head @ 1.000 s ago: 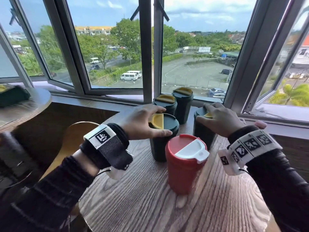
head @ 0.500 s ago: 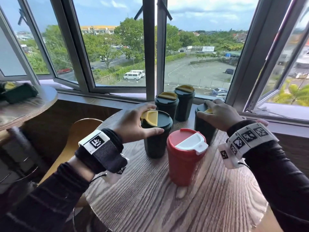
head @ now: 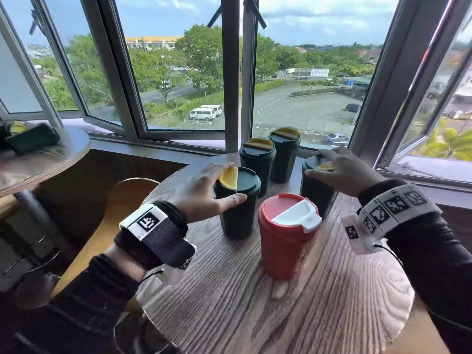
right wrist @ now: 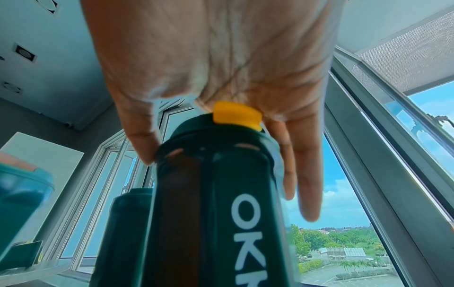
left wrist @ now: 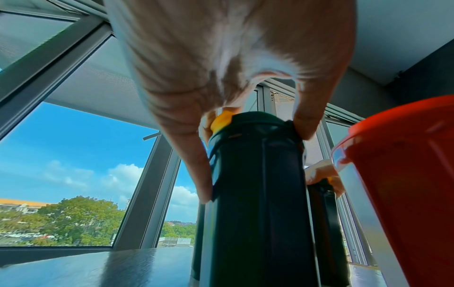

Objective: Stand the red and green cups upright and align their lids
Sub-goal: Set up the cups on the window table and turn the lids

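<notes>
A red cup point(head: 286, 236) with a white flap stands upright on the round wooden table point(head: 281, 315). Left of it, my left hand point(head: 229, 183) grips the lid rim of an upright dark green cup point(head: 238, 213), whose yellow flap point(head: 228, 177) points left. In the left wrist view, the thumb point(left wrist: 307, 124) and fingers point(left wrist: 194, 155) pinch that green cup point(left wrist: 255, 194) beside the red cup point(left wrist: 405, 174). My right hand point(head: 316, 162) holds the top of a second green cup point(head: 315, 192) behind the red one. In the right wrist view, the lettered cup point(right wrist: 221, 203) has its yellow flap point(right wrist: 236, 114) under the palm.
Two more upright green cups point(head: 258, 159) point(head: 284, 154) stand at the table's back edge against the window frame point(head: 232, 98). A wooden chair point(head: 115, 226) sits left of the table. A second round table point(head: 38, 162) at far left carries a dark green item point(head: 30, 141).
The left green cup now stands a little farther from the red cup than a second ago. Both hands keep their hold on the cup tops. The head view has shifted slightly.
</notes>
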`<state>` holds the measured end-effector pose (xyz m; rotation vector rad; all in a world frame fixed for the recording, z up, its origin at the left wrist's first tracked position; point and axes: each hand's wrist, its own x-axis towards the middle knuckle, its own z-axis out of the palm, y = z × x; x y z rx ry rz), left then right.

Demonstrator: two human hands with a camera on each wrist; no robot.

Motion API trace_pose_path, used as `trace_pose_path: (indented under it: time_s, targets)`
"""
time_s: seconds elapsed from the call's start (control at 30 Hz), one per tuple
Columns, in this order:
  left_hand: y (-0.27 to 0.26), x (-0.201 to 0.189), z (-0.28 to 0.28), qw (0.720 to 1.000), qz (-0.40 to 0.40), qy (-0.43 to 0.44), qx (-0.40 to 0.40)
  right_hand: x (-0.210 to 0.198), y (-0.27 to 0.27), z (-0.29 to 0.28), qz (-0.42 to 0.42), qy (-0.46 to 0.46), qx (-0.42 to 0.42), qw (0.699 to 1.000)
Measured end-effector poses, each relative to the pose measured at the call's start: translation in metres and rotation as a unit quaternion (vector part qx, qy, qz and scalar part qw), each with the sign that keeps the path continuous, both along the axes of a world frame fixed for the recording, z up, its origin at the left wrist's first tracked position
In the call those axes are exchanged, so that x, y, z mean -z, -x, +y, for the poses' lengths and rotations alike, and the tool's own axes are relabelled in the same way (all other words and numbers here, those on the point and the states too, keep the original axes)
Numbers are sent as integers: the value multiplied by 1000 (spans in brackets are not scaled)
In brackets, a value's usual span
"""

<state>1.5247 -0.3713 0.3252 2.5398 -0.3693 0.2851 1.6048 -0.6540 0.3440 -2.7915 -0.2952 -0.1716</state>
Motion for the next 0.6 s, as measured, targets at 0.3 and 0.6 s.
trace_pose_path:
  time_s: [0.3, 0.6]
  targets:
    - [-4, 4, 1, 1000, 12, 22, 4, 12, 41, -13, -143, -26, -48, 988]
    - [-3, 5, 3, 999, 16, 29, 12, 17, 118, 8, -13, -232, -254, 939]
